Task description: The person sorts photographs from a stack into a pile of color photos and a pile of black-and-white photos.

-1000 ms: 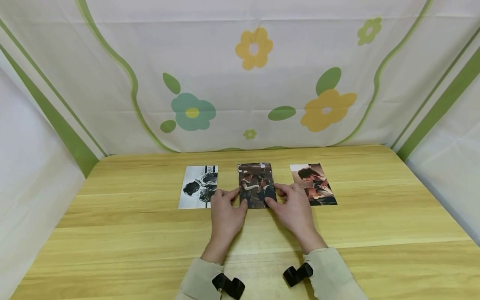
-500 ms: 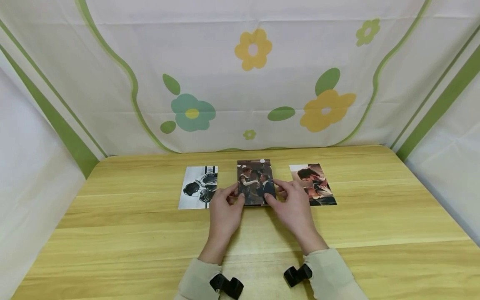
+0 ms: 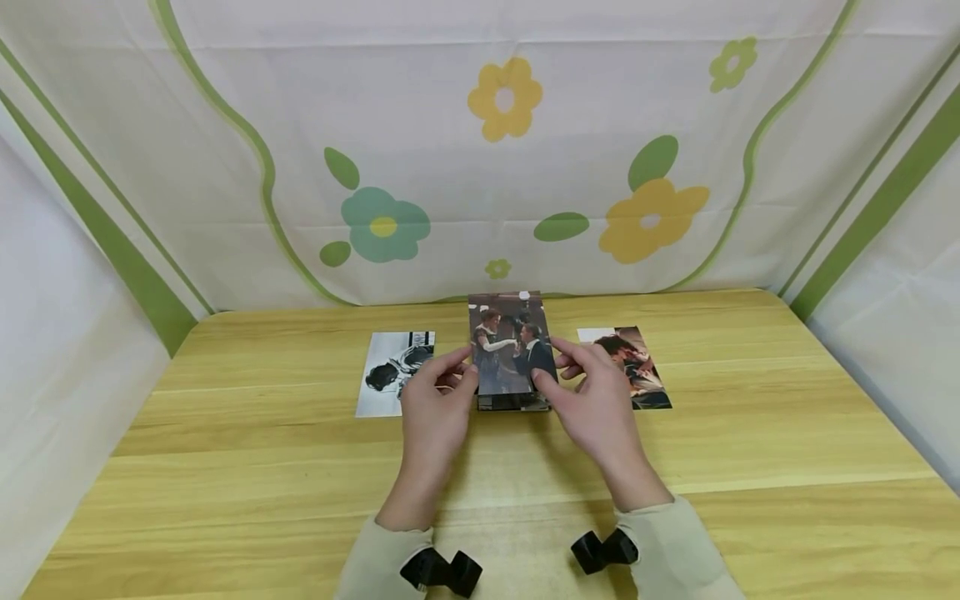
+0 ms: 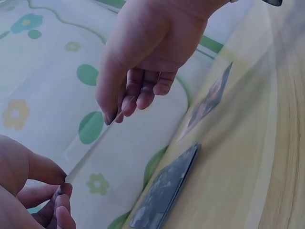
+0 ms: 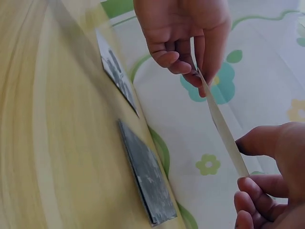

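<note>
Hands, 2, bare, in beige sleeves, meeting over the middle of the table: left hand pinches the left edge of a glossy colour photo of a couple in evening dress between thumb and fingers; right hand pinches its right edge the same way. Both hands grip the photo, which is lifted clear of the table and tilted up toward the head camera. The wrist views show it edge-on as a thin strip between the 2 hands.

Remaining items, largest to smallest:

1. White fabric backdrop with green curving lines and yellow, teal and green flowers, hung behind and beside the table.
2. Light wooden table with yellow grain, carrying all the prints.
3. Small dark stack of photos, flat on the table directly under the lifted photo; shown as a dark rectangular slab in the right wrist view and the left wrist view.
4. Black-and-white photo with a white border, flat on the table, left of the stack, partly covered by the left hand's fingers.
5. Colour photo of 2 people close together, flat on the table, right of the stack, partly behind the right hand.
6. Black wrist-camera mounts, 2, 1 at each cuff.
</note>
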A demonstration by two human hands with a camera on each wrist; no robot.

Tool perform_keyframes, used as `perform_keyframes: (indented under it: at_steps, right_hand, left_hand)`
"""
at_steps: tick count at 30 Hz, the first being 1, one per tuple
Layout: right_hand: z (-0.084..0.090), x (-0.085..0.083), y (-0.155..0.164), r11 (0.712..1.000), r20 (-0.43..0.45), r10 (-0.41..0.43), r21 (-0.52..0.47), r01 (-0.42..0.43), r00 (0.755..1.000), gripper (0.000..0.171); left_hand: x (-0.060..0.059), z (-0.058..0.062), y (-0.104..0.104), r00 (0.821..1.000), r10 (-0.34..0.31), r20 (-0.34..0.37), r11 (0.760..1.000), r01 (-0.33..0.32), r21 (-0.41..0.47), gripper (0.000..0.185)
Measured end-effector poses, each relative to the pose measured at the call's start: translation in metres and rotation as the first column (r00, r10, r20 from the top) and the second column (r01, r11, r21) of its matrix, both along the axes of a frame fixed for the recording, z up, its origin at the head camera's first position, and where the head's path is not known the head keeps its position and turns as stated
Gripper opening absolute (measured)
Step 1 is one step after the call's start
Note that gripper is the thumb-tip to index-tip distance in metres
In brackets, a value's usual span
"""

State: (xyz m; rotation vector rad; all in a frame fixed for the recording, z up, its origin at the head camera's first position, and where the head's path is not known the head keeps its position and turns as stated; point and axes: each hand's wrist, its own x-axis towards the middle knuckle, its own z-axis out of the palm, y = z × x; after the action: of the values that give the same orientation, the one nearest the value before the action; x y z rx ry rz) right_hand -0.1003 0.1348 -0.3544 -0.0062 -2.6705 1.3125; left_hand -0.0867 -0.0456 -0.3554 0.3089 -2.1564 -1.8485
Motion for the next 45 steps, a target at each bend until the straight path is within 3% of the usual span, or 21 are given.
perform_keyframes:
  at_steps: [15, 22, 31, 38, 45]
  right_hand:
    - [-0.002, -0.002, 0.004, 1.0, -0.005, -0.009, -0.006, 0.009, 1.0, 0.05]
    - [-0.003, -0.005, 0.015, 0.999, 0.011, -0.029, -0.013, 0.029, 1.0, 0.046]
    - [0.002, -0.011, 0.059, 0.99, 0.097, -0.111, -0.075, 0.118, 0.989, 0.041]
    - [0.004, -0.013, 0.101, 0.97, 0.155, -0.236, -0.015, 0.241, 0.959, 0.046]
    - [-0.001, -0.015, 0.119, 0.959, 0.178, -0.281, 0.021, 0.281, 0.943, 0.048]
  left_hand:
    - [-0.001, -0.003, 0.002, 0.999, -0.022, 0.028, 0.999, 0.021, 0.025, 0.027]
    - [-0.006, -0.005, 0.012, 0.999, -0.037, 0.04, 0.999, 0.036, 0.011, 0.027]
    - [-0.02, -0.008, 0.055, 0.99, -0.12, 0.075, 0.993, 0.119, 0.012, 0.025]
    - [-0.025, -0.007, 0.099, 0.978, -0.192, 0.086, 0.98, 0.187, 0.063, 0.024]
    - [-0.027, -0.006, 0.118, 0.973, -0.214, 0.088, 0.975, 0.208, 0.076, 0.022]
